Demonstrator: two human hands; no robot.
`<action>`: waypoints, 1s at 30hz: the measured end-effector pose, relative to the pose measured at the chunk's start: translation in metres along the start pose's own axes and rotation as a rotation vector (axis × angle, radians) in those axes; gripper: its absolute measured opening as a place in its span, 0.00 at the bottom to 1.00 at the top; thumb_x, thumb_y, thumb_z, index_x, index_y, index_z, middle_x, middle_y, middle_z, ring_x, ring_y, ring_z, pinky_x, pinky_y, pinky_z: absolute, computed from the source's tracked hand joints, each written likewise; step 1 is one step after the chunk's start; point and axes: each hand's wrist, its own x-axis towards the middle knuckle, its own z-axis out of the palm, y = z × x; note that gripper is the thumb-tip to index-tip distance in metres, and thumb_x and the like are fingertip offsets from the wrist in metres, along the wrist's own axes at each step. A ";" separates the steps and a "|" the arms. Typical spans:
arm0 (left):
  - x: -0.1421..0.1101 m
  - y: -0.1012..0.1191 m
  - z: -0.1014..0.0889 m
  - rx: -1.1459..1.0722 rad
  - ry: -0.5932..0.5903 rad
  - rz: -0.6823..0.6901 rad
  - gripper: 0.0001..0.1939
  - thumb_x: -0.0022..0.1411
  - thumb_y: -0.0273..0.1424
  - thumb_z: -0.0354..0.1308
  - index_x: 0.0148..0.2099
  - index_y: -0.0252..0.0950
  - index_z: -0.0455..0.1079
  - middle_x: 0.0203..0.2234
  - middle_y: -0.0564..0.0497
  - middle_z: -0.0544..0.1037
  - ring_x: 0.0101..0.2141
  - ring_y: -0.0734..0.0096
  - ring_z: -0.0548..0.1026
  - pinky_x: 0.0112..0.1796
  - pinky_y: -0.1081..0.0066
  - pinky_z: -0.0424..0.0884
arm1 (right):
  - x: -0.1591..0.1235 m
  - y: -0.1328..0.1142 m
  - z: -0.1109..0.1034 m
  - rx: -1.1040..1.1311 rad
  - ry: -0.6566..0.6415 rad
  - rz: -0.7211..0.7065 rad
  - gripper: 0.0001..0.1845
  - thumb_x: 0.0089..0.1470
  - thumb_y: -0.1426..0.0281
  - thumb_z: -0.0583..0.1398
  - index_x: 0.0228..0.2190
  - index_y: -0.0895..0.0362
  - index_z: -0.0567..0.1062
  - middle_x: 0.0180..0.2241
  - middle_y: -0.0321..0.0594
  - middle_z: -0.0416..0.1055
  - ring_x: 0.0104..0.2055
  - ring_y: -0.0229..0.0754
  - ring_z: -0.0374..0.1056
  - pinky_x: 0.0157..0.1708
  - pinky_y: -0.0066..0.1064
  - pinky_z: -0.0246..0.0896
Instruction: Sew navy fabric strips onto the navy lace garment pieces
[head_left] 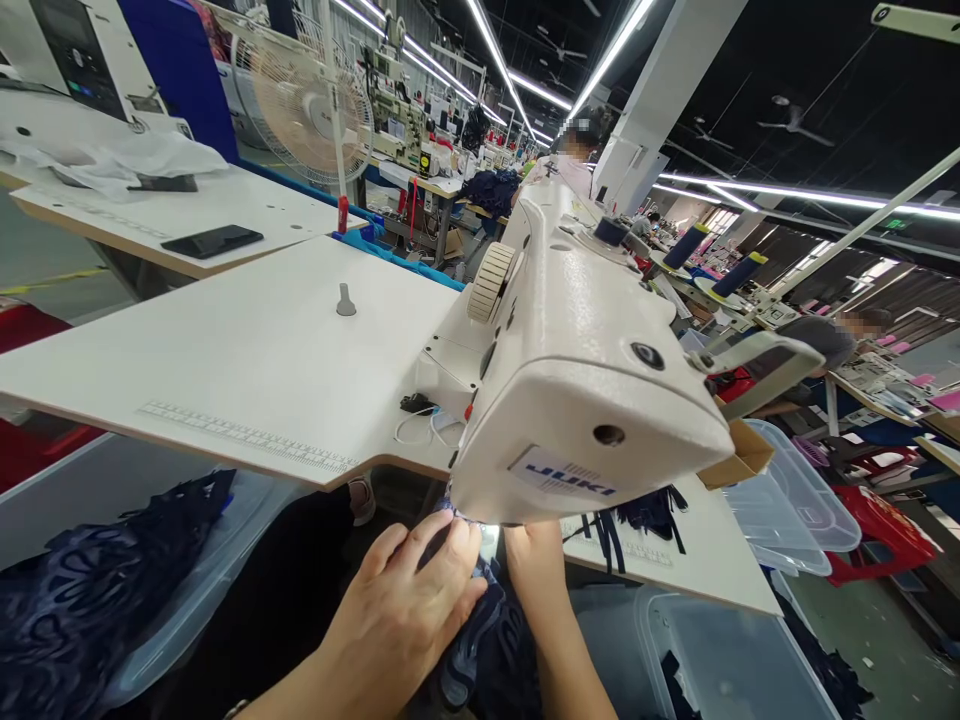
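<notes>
A cream sewing machine [570, 400] with a JUKI label stands in front of me, its head over my hands. Dark navy lace fabric [491, 640] hangs down between my arms from under the head. My left hand [427, 590] is closed on the fabric's upper edge, just left of the lit needle area, with fingers bent and pressed together. On the other side, my right hand [534, 560] reaches up under the head. Its fingers are hidden behind the machine, so their grip does not show. The needle and presser foot are out of sight.
A white table [247, 350] with a printed ruler spreads left, bearing a small grey piece [346, 300]. A black phone [212, 241] lies on the neighbouring table. Navy lace fills a clear bin [187, 590] at lower left. Navy straps [637, 520] lie right of the machine.
</notes>
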 end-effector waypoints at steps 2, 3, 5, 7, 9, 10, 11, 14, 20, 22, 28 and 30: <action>0.000 0.000 0.000 0.012 -0.015 0.026 0.13 0.68 0.34 0.50 0.51 0.39 0.70 0.43 0.54 0.79 0.43 0.68 0.74 0.45 0.65 0.60 | -0.015 -0.007 -0.009 0.036 -0.052 0.106 0.12 0.61 0.66 0.51 0.36 0.56 0.73 0.34 0.41 0.72 0.39 0.43 0.66 0.42 0.32 0.62; 0.000 0.000 0.000 0.023 -0.030 0.047 0.13 0.68 0.33 0.50 0.51 0.38 0.70 0.44 0.54 0.79 0.44 0.67 0.73 0.46 0.64 0.61 | -0.023 -0.011 -0.015 0.056 -0.109 0.145 0.13 0.62 0.64 0.50 0.34 0.56 0.72 0.31 0.38 0.70 0.35 0.40 0.65 0.37 0.29 0.61; 0.000 0.000 0.001 0.056 -0.062 0.112 0.13 0.67 0.31 0.50 0.51 0.36 0.70 0.45 0.52 0.78 0.45 0.65 0.72 0.47 0.64 0.61 | -0.037 -0.017 -0.024 0.096 -0.256 0.180 0.15 0.63 0.61 0.51 0.30 0.55 0.68 0.26 0.33 0.64 0.29 0.36 0.60 0.30 0.26 0.57; -0.002 -0.001 0.002 0.087 -0.094 0.168 0.14 0.67 0.29 0.50 0.52 0.35 0.69 0.47 0.51 0.76 0.47 0.64 0.71 0.49 0.63 0.62 | -0.047 -0.020 -0.029 0.122 -0.361 0.198 0.15 0.62 0.59 0.53 0.30 0.56 0.67 0.26 0.31 0.60 0.28 0.35 0.57 0.28 0.25 0.53; -0.005 -0.002 0.003 0.105 -0.118 0.196 0.16 0.66 0.27 0.48 0.53 0.35 0.69 0.49 0.50 0.75 0.48 0.63 0.70 0.50 0.63 0.61 | -0.053 -0.019 -0.031 0.146 -0.407 0.219 0.14 0.62 0.58 0.54 0.31 0.56 0.67 0.27 0.31 0.61 0.29 0.35 0.56 0.29 0.25 0.52; -0.006 -0.002 0.004 0.113 -0.127 0.205 0.16 0.66 0.26 0.47 0.53 0.35 0.69 0.49 0.50 0.75 0.49 0.63 0.69 0.50 0.63 0.61 | -0.054 -0.018 -0.031 0.157 -0.415 0.230 0.14 0.62 0.58 0.53 0.32 0.56 0.68 0.27 0.32 0.61 0.30 0.35 0.57 0.30 0.25 0.53; -0.007 -0.002 0.005 0.119 -0.136 0.213 0.17 0.66 0.26 0.46 0.53 0.35 0.69 0.50 0.50 0.74 0.49 0.63 0.69 0.51 0.63 0.61 | -0.055 -0.017 -0.030 0.169 -0.418 0.238 0.15 0.62 0.58 0.53 0.33 0.56 0.68 0.28 0.32 0.62 0.31 0.35 0.58 0.31 0.25 0.53; -0.008 -0.002 0.007 0.131 -0.149 0.232 0.17 0.66 0.27 0.45 0.54 0.35 0.68 0.50 0.49 0.74 0.50 0.61 0.69 0.52 0.62 0.59 | -0.054 -0.013 -0.027 0.219 -0.433 0.234 0.14 0.63 0.59 0.52 0.34 0.55 0.69 0.31 0.34 0.65 0.33 0.37 0.60 0.35 0.26 0.56; 0.002 -0.002 -0.011 -0.062 -0.184 0.177 0.15 0.66 0.29 0.47 0.53 0.38 0.68 0.48 0.46 0.73 0.47 0.65 0.70 0.50 0.66 0.62 | -0.057 -0.018 -0.038 0.222 -0.433 0.084 0.10 0.64 0.63 0.52 0.35 0.54 0.68 0.31 0.34 0.66 0.34 0.36 0.62 0.36 0.26 0.57; 0.005 -0.002 -0.026 -0.301 -0.356 0.103 0.12 0.66 0.32 0.49 0.47 0.39 0.70 0.49 0.45 0.71 0.48 0.65 0.69 0.49 0.67 0.64 | -0.061 -0.025 -0.044 0.193 -0.421 -0.062 0.08 0.63 0.64 0.53 0.34 0.54 0.67 0.30 0.34 0.65 0.32 0.36 0.61 0.33 0.26 0.57; 0.001 -0.005 -0.052 -0.827 -0.942 -0.310 0.16 0.67 0.41 0.47 0.36 0.38 0.70 0.29 0.56 0.75 0.28 0.77 0.69 0.28 0.80 0.65 | -0.056 -0.050 -0.046 -0.299 -0.199 -0.659 0.07 0.62 0.74 0.51 0.34 0.55 0.67 0.26 0.37 0.68 0.27 0.38 0.59 0.25 0.29 0.53; -0.002 -0.009 -0.049 -0.859 -0.938 -0.411 0.19 0.66 0.44 0.46 0.33 0.36 0.68 0.26 0.57 0.74 0.26 0.77 0.68 0.26 0.80 0.64 | -0.047 -0.053 -0.040 -0.510 -0.166 -0.779 0.09 0.61 0.77 0.52 0.32 0.56 0.70 0.23 0.36 0.68 0.24 0.39 0.56 0.22 0.31 0.48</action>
